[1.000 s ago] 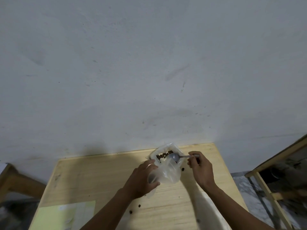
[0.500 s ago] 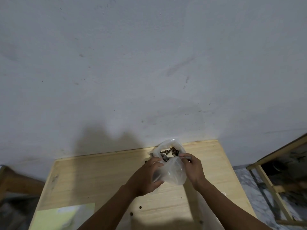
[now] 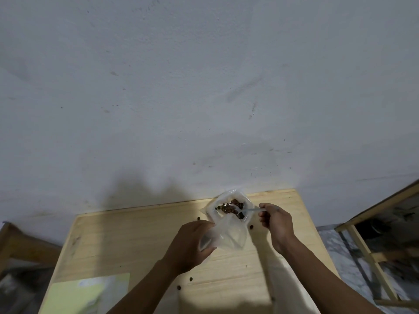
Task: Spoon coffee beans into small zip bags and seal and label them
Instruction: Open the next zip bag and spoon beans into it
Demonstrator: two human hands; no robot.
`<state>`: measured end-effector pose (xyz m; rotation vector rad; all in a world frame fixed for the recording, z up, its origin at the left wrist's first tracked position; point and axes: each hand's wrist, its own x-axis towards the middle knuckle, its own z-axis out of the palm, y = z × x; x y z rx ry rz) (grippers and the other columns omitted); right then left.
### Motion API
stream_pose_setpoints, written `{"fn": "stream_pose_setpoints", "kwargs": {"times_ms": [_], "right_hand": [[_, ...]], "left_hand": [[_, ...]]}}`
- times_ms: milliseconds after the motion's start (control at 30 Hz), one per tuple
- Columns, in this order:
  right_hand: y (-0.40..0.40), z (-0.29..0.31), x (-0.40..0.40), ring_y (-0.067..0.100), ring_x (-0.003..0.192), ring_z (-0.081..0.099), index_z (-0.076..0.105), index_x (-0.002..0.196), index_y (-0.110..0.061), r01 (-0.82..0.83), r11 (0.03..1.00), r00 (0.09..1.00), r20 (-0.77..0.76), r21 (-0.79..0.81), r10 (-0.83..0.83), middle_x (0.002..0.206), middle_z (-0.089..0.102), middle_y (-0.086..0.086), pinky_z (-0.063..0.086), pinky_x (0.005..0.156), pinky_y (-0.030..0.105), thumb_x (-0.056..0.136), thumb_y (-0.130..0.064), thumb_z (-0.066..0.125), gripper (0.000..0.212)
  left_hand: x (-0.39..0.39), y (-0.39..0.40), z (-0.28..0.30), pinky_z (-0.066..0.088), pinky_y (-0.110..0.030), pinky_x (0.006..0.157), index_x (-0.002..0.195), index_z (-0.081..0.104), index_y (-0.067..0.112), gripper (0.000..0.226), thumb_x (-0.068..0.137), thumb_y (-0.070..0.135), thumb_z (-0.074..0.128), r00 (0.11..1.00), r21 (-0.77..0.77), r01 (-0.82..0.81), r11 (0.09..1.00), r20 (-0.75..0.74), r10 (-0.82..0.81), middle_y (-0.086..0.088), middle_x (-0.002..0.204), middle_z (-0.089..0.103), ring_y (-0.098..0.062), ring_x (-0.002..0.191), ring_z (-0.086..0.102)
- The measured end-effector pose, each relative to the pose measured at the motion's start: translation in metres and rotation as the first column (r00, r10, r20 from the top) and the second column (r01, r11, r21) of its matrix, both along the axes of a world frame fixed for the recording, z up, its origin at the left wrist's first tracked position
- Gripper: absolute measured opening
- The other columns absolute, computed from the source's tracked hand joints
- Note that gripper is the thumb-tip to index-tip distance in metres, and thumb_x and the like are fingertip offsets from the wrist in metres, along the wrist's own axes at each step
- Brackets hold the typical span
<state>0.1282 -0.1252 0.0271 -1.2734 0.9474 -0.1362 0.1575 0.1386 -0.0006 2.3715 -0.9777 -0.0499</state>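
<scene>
A clear plastic pouch of dark coffee beans lies open at the far edge of the wooden table. My right hand grips a small clear spoon by its handle, and the bowl of the spoon is down among the beans. My left hand holds a small clear zip bag just in front of the pouch, its mouth turned toward the beans.
Loose beans lie scattered on the table, two near my left forearm and single ones beside the pouch. A pale yellow sheet sits at the near left. A wooden frame stands to the right; a grey wall rises behind.
My right hand has moved right, away from the zip bag's mouth, and the spoon now reaches into the bean pouch. My left hand stays on the zip bag.
</scene>
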Motion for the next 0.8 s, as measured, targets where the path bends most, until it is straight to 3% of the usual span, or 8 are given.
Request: {"fn": "stream_pose_setpoints", "kwargs": {"times_ms": [133, 333, 600, 800], "right_hand": [[-0.012, 0.02, -0.006, 0.019, 0.06, 0.048, 0.068, 0.091, -0.003, 0.012, 0.999, 0.999, 0.05, -0.045, -0.009, 0.069, 0.057, 0.01, 0.039, 0.057, 0.029, 0.095, -0.005, 0.047, 0.022], [-0.02, 0.054, -0.008, 0.018, 0.059, 0.045, 0.067, 0.085, -0.006, 0.014, 0.995, 0.987, 0.163, -0.098, 0.002, 0.065, 0.053, 0.006, 0.036, 0.056, 0.029, 0.094, -0.007, 0.046, 0.022], [0.0, 0.086, -0.014, 0.015, 0.061, 0.05, 0.07, 0.089, -0.007, -0.164, 0.951, 0.942, 0.246, -0.263, 0.23, 0.069, 0.058, 0.005, 0.042, 0.06, 0.025, 0.095, -0.012, 0.052, 0.02], [0.014, 0.09, -0.017, 0.007, 0.063, 0.057, 0.073, 0.093, -0.018, -0.287, 0.861, 0.877, 0.247, -0.421, 0.412, 0.073, 0.065, -0.001, 0.047, 0.065, 0.024, 0.097, -0.018, 0.053, 0.02]], "left_hand": [[-0.004, 0.002, 0.004, 0.045, -0.023, 0.081, 0.122, 0.055, 0.029, 0.05, 0.078, 0.05, 0.064, 0.993, 0.015, -0.113, 0.993, -0.013, 0.113, 0.011, 0.105, 0.067, -0.011, 0.093, 0.062], [-0.005, 0.001, 0.013, 0.036, -0.025, 0.082, 0.131, 0.053, 0.026, 0.056, 0.082, 0.052, 0.06, 0.955, 0.128, -0.279, 0.952, -0.066, 0.289, 0.008, 0.119, 0.063, -0.015, 0.102, 0.058], [-0.004, -0.006, 0.034, 0.044, -0.033, 0.084, 0.127, 0.055, 0.024, 0.054, 0.08, 0.046, 0.067, 0.928, 0.111, -0.351, 0.93, -0.088, 0.361, 0.006, 0.115, 0.065, -0.021, 0.103, 0.06], [-0.01, -0.007, 0.044, 0.048, -0.034, 0.082, 0.124, 0.057, 0.022, 0.05, 0.079, 0.043, 0.068, 0.921, 0.064, -0.371, 0.926, -0.101, 0.376, 0.005, 0.108, 0.065, -0.021, 0.097, 0.061]]}}
